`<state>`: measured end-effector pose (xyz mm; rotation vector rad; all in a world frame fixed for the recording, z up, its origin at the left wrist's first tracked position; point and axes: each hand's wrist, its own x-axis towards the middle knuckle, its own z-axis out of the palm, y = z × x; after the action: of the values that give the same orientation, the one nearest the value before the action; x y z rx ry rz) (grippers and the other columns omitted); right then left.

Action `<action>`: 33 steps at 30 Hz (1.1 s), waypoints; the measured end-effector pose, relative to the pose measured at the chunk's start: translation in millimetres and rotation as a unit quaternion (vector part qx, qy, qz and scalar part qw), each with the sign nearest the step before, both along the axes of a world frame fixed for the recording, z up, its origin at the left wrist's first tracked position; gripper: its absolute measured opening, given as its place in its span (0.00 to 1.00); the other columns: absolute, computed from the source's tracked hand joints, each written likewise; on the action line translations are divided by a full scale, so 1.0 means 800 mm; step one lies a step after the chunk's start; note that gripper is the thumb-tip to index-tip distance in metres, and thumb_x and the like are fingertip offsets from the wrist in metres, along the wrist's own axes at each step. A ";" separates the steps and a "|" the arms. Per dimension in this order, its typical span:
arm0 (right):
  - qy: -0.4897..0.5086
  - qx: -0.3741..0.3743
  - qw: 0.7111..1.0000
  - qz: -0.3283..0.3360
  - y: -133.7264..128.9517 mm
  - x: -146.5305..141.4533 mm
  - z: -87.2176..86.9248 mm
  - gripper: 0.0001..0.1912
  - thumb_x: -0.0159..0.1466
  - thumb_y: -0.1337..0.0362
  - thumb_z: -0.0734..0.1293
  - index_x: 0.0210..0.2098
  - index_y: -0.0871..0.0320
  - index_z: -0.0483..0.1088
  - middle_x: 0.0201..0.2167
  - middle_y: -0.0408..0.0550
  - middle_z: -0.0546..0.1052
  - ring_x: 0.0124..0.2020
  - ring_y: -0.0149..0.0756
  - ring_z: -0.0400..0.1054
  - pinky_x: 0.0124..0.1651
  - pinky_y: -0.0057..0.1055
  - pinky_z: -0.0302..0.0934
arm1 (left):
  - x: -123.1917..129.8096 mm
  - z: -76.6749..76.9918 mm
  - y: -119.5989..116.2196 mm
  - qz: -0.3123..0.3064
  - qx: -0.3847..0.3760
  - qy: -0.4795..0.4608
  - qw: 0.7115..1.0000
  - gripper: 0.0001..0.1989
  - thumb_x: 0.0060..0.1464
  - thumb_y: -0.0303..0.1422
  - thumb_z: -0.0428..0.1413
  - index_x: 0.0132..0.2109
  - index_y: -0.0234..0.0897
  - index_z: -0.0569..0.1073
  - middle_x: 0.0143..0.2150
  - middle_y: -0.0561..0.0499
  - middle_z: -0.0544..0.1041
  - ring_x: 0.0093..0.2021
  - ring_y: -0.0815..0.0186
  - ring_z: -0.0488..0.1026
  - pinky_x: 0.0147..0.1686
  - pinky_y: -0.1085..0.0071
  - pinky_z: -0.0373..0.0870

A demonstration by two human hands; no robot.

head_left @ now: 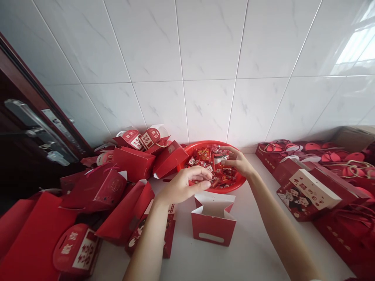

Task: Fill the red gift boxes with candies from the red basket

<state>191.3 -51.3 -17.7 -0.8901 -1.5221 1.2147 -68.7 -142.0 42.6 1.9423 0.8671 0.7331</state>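
A red plastic basket (240, 180) against the wall holds many small wrapped candies (204, 155), mostly red. My right hand (238, 162) reaches over its right side, thumb and fingers bent around a white-and-dark wrapped candy (220, 157). My left hand (186, 183) is over the basket's front left edge, its fingers curled toward the thumb; something tiny seems to be between the tips, too small to name. Just in front of the basket stands a red paper gift box (213, 230), upright with its top open and white inside, touched by neither hand.
Red gift boxes (133, 162) are heaped on the left, some tipped over. Rows of boxes with cord handles (331, 156) stand at right, near a cardboard box (351, 136). A white tiled wall (209, 109) rises behind; a dark door with a metal handle (32, 121) is far left.
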 end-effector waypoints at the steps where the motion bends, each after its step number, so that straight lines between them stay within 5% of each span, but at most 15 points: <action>1: 0.007 -0.003 1.000 0.014 -0.005 -0.003 0.002 0.33 0.51 0.62 0.77 0.57 0.53 0.71 0.47 0.48 0.80 0.43 0.41 0.76 0.44 0.39 0.73 | 0.002 -0.003 0.004 0.027 -0.001 -0.013 1.000 0.13 0.61 0.41 0.57 0.46 0.38 0.77 0.51 0.45 0.79 0.53 0.59 0.76 0.56 0.63 0.72; 7: -0.005 0.007 0.999 0.033 -0.020 -0.017 0.003 0.32 0.52 0.63 0.77 0.56 0.53 0.72 0.60 0.52 0.74 0.45 0.40 0.75 0.46 0.38 0.72 | 0.006 -0.036 0.029 0.142 -0.003 0.031 0.989 0.17 0.61 0.41 0.56 0.53 0.37 0.75 0.55 0.44 0.79 0.57 0.57 0.76 0.58 0.60 0.73; 13: 0.029 0.016 0.999 -0.006 -0.021 -0.018 -0.004 0.31 0.52 0.62 0.76 0.55 0.53 0.71 0.48 0.51 0.79 0.49 0.47 0.75 0.47 0.42 0.72 | 0.015 -0.049 0.041 0.250 0.057 0.129 0.958 0.19 0.63 0.36 0.54 0.58 0.37 0.73 0.61 0.40 0.76 0.61 0.55 0.74 0.61 0.59 0.69; 17: 0.072 0.024 0.991 -0.108 -0.017 -0.017 -0.007 0.25 0.48 0.61 0.78 0.45 0.54 0.72 0.46 0.50 0.80 0.49 0.47 0.75 0.46 0.42 0.72 | 0.022 -0.049 0.053 0.252 0.059 0.200 0.945 0.16 0.62 0.31 0.53 0.55 0.36 0.76 0.58 0.39 0.78 0.59 0.53 0.76 0.61 0.57 0.69; 21: 0.098 0.013 0.985 -0.139 -0.017 -0.016 -0.005 0.20 0.49 0.58 0.78 0.38 0.56 0.73 0.41 0.50 0.81 0.45 0.47 0.76 0.47 0.43 0.72 | 0.028 -0.058 0.062 0.225 0.055 0.207 0.951 0.17 0.62 0.33 0.55 0.56 0.35 0.76 0.59 0.40 0.78 0.60 0.52 0.75 0.62 0.58 0.68; 27: 0.040 0.030 0.999 0.012 -0.021 -0.020 -0.002 0.21 0.49 0.59 0.80 0.41 0.56 0.78 0.41 0.48 0.82 0.45 0.46 0.76 0.49 0.43 0.71 | 0.040 -0.075 0.061 0.207 0.076 0.093 0.971 0.27 0.61 0.35 0.57 0.66 0.37 0.66 0.65 0.42 0.73 0.65 0.56 0.70 0.65 0.60 0.66; 33: -0.001 0.030 0.994 0.104 -0.018 -0.021 -0.007 0.24 0.52 0.61 0.79 0.48 0.58 0.78 0.43 0.50 0.82 0.44 0.44 0.77 0.45 0.39 0.73 | 0.051 -0.082 0.059 0.162 0.054 -0.005 0.985 0.25 0.56 0.34 0.61 0.60 0.36 0.73 0.59 0.43 0.78 0.60 0.53 0.75 0.62 0.59 0.70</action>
<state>174.4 -65.9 -23.6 -0.7058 -1.6760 1.3074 -27.5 -94.6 -23.4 1.9106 1.1740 0.9972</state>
